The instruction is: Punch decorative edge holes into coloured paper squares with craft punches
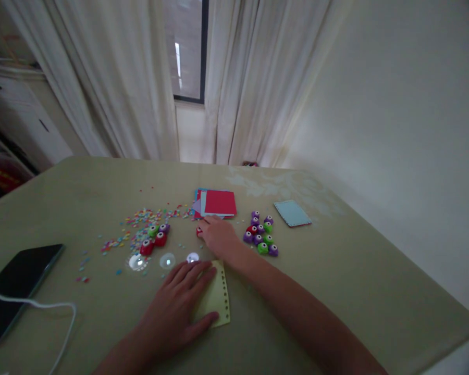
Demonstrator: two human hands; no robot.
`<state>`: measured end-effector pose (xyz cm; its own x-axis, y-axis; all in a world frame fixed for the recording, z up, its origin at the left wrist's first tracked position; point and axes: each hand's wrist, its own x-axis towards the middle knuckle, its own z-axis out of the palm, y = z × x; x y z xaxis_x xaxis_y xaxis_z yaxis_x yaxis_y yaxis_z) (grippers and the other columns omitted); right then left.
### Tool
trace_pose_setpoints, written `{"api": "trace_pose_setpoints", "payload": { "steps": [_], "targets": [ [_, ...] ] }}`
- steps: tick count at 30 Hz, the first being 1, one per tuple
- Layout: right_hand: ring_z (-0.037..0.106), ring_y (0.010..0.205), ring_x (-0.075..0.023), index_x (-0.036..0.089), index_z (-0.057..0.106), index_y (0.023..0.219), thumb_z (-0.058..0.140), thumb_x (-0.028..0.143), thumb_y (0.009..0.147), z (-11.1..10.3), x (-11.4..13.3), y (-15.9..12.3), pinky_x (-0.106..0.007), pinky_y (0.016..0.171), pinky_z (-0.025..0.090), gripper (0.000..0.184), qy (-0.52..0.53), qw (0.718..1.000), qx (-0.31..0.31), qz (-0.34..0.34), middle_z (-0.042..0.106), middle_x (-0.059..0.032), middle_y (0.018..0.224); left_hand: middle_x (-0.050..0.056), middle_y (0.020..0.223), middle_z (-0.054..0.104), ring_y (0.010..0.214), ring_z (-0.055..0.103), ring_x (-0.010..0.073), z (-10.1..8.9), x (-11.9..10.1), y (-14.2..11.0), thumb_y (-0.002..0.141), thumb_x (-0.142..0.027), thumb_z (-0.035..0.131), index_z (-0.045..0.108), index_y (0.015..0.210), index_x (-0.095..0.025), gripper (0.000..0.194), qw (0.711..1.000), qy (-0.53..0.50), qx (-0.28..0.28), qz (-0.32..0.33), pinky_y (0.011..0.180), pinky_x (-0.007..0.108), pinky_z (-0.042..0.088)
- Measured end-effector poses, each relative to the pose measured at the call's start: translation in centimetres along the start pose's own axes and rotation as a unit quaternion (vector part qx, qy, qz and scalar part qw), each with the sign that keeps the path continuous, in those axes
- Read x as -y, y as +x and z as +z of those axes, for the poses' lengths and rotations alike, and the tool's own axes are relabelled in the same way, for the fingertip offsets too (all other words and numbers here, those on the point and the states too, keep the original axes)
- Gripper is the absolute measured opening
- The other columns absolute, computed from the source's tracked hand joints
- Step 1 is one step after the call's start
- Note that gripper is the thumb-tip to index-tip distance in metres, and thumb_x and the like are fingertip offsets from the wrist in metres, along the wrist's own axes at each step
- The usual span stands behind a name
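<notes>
My left hand lies flat with fingers stretched over a pale yellow sheet, which has a row of holes along its right edge. My right hand reaches forward past it, its fingers closed round a small red googly-eye bead that partly shows at the fingertips. Just beyond those fingers lies a stack of coloured sheets with a red sheet on top. Right of my right hand sits a group of purple, green and red googly-eye beads. Shiny clear discs lie beyond my left hand.
Small multicoloured pieces are scattered left of centre, beside a few more googly-eye beads. A light blue sheet with edge holes lies at right. At left, a white cable crosses a dark tablet. Curtains and a wall border the table.
</notes>
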<state>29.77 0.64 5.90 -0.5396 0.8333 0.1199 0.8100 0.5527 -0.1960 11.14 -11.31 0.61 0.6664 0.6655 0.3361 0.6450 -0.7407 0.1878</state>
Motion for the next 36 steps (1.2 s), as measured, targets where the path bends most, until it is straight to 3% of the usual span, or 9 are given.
{"api": "trace_pose_setpoints", "payload": {
  "steps": [3, 5, 9, 15, 20, 29, 36],
  "targets": [
    [0.070, 0.110, -0.0286, 0.016, 0.075, 0.112, 0.067, 0.021, 0.107, -0.4, -1.2, -6.6, -0.040, 0.099, 0.058, 0.011, 0.012, 0.999, -0.006, 0.049, 0.075, -0.0123, 0.113, 0.007, 0.158, 0.064, 0.138, 0.061, 0.0324, 0.3, 0.1, -0.2, 0.099, -0.056, 0.068, 0.048, 0.163, -0.029, 0.072, 1.000, 0.010, -0.013, 0.000, 0.118, 0.051, 0.045],
    [0.070, 0.110, -0.0276, 0.017, 0.074, 0.114, 0.070, 0.017, 0.104, -0.1, -1.5, -10.6, -0.040, 0.099, 0.058, 0.010, 0.087, 0.990, -0.048, 0.097, 0.075, -0.0112, 0.116, 0.006, 0.161, 0.061, 0.139, 0.060, 0.0316, 0.4, 0.0, -0.2, 0.100, -0.056, 0.068, 0.046, 0.164, -0.030, 0.073, 1.000, 0.014, -0.014, -0.002, 0.118, 0.049, 0.045],
    [0.070, 0.106, -0.0252, 0.019, 0.071, 0.120, 0.072, 0.011, 0.101, 0.6, -1.6, -14.8, -0.037, 0.096, 0.057, 0.021, 0.232, 0.960, -0.094, 0.127, 0.075, -0.0088, 0.116, 0.005, 0.164, 0.058, 0.142, 0.057, 0.0326, 0.7, -0.4, -0.3, 0.099, -0.059, 0.069, 0.043, 0.166, -0.031, 0.078, 0.999, 0.021, -0.020, -0.038, 0.116, 0.049, 0.046],
    [0.069, 0.084, -0.0191, 0.019, 0.075, 0.121, 0.076, 0.012, 0.096, 0.4, -2.3, -14.3, -0.031, 0.080, 0.057, 0.026, 0.345, 0.920, -0.089, 0.161, 0.075, -0.0054, 0.106, 0.004, 0.161, 0.061, 0.139, 0.059, 0.0316, 0.4, -1.2, -0.2, 0.100, -0.055, 0.069, 0.046, 0.163, -0.029, 0.072, 0.997, 0.026, -0.021, -0.070, 0.114, 0.049, 0.047],
    [0.072, 0.089, -0.0180, 0.017, 0.074, 0.121, 0.073, 0.007, 0.095, 0.4, -2.3, -14.6, -0.030, 0.084, 0.059, 0.028, 0.393, 0.899, -0.099, 0.164, 0.076, -0.0055, 0.106, 0.004, 0.160, 0.063, 0.137, 0.060, 0.0310, -0.1, -1.4, -0.2, 0.099, -0.055, 0.070, 0.046, 0.163, -0.029, 0.073, 0.998, 0.024, -0.015, -0.058, 0.115, 0.047, 0.045],
    [0.075, 0.087, -0.0182, 0.019, 0.074, 0.115, 0.076, 0.014, 0.094, 0.2, -1.8, -14.7, -0.032, 0.083, 0.062, 0.022, 0.423, 0.882, -0.101, 0.182, 0.079, -0.0045, 0.103, 0.004, 0.159, 0.063, 0.136, 0.060, 0.0317, -0.3, -1.5, -0.3, 0.101, -0.051, 0.068, 0.044, 0.166, -0.029, 0.072, 0.998, 0.008, -0.003, -0.058, 0.115, 0.049, 0.043],
    [0.073, 0.087, -0.0185, 0.020, 0.075, 0.115, 0.077, 0.015, 0.094, 0.1, -1.5, -14.7, -0.032, 0.083, 0.061, 0.022, 0.407, 0.891, -0.095, 0.176, 0.078, -0.0050, 0.103, 0.005, 0.160, 0.062, 0.138, 0.059, 0.0309, -0.4, -1.7, -0.2, 0.102, -0.048, 0.068, 0.042, 0.167, -0.028, 0.072, 0.998, 0.001, 0.001, -0.055, 0.118, 0.048, 0.042]
  ]
}}
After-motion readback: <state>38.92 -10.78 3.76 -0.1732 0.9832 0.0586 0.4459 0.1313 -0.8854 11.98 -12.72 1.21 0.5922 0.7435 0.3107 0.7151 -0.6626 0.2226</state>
